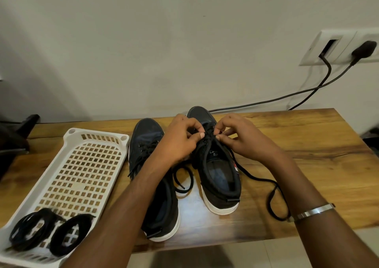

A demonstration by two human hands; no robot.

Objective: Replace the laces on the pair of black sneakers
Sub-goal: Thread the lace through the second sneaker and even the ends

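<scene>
Both hands, left hand and right hand, pinched the old lace over the right sneaker; best loosened crossing by crossing, beside the tray.

You get soft, even indoor light; a glossy sheen sits on the wooden table, and wide-angle bending blurs the frame's corners.

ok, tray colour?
White, with a perforated grid floor; the head view shows it.
</scene>
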